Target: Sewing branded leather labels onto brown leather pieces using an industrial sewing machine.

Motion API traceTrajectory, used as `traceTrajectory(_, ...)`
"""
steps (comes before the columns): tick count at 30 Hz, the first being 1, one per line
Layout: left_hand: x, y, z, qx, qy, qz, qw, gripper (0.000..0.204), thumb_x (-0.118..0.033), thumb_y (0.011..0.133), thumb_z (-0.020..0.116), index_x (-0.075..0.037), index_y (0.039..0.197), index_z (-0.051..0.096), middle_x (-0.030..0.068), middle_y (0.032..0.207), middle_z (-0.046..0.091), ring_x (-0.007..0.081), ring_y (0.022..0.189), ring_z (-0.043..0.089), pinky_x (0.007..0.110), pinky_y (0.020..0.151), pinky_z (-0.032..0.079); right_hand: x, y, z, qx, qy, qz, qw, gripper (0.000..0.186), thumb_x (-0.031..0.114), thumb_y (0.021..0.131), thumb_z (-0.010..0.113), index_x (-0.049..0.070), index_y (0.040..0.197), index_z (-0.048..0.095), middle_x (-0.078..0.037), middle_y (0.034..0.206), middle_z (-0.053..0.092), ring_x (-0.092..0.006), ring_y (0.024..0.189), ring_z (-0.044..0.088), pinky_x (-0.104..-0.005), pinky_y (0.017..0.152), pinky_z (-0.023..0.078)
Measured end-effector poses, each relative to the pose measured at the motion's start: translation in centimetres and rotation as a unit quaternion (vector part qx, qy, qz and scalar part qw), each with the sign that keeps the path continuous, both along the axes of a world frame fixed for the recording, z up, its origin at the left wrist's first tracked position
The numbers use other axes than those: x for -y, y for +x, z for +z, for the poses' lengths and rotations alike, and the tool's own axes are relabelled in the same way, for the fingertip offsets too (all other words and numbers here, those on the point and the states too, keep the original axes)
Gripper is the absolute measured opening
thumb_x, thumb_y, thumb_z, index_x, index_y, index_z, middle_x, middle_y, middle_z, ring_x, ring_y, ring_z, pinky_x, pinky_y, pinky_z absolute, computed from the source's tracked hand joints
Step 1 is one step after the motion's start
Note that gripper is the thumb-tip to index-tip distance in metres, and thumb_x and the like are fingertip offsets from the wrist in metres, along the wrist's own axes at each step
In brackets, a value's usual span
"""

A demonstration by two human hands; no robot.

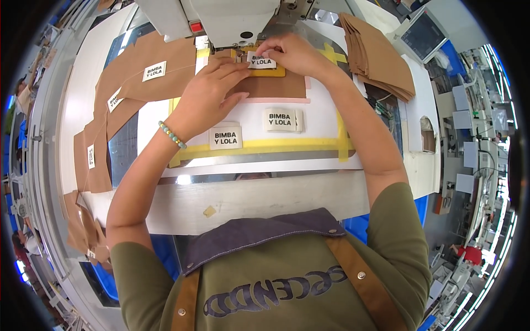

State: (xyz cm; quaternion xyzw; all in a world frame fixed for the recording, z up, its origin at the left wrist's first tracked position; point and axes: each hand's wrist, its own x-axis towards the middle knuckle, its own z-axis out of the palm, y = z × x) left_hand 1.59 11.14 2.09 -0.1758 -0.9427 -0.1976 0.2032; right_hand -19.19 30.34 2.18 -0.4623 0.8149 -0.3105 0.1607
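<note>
A: Leftmost?

B: Brown pieces (130, 77), left of all fingers. Next, left hand (212, 91): thumb apart from fingers, tips just left of the white label (261, 62); contact, cannot tell.

A: Label's lie?

B: Long axis roughly side to side, print upright to wearer, top edge toward machine (232, 22).

A: Right hand (290, 52)?

B: Thumb and forefinger pinch label's upper right. Brown stack (381, 55) well right of them.
</note>
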Motion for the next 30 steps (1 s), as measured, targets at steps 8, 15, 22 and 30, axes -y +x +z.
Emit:
traceTrajectory(8,0.0,-1.0,-0.3,-0.001,-0.007,-0.005,1.000,0.046,-0.015,0.093,0.081,-0.002,0.136,0.071,0.0129,0.143,0.070,0.0373,0.138,0.059,0.046,0.115,0.052,0.6,0.7,-0.2,-0.040,-0.026,0.040,0.998,0.021,0.016,0.108,0.067,0.007,0.121,0.081,-0.009,0.107,0.081,-0.0228,0.094,0.070,-0.0352,0.089,0.055)
traceTrajectory(15,0.7,-1.6,-1.5,0.012,-0.034,0.003,0.999,0.047,-0.020,0.097,0.079,-0.002,0.139,0.070,0.0140,0.146,0.068,0.0366,0.146,0.053,0.047,0.121,0.047,-0.4,2.2,0.6,-0.121,-0.022,0.050,0.991,0.021,0.015,0.104,0.069,0.010,0.121,0.082,-0.010,0.126,0.076,-0.0284,0.100,0.069,-0.0389,0.091,0.055)
traceTrajectory(22,1.1,-1.9,-1.6,0.025,-0.030,-0.006,0.999,0.047,-0.021,0.098,0.078,-0.001,0.139,0.069,0.0123,0.150,0.064,0.0361,0.149,0.050,0.046,0.124,0.044,-4.7,2.1,-0.1,-0.255,-0.068,0.099,0.960,0.021,0.009,0.100,0.067,0.009,0.113,0.083,-0.005,0.132,0.076,-0.0290,0.128,0.064,-0.0420,0.108,0.055)
traceTrajectory(30,1.9,-2.3,-2.0,0.024,-0.062,-0.009,0.998,0.048,-0.025,0.100,0.075,-0.003,0.142,0.067,0.0107,0.155,0.062,0.0349,0.150,0.048,0.047,0.125,0.043,-3.4,3.7,-0.5,-0.342,-0.040,0.121,0.931,0.028,0.002,0.092,0.068,0.002,0.119,0.075,-0.008,0.136,0.073,-0.0327,0.132,0.062,-0.0447,0.111,0.053)
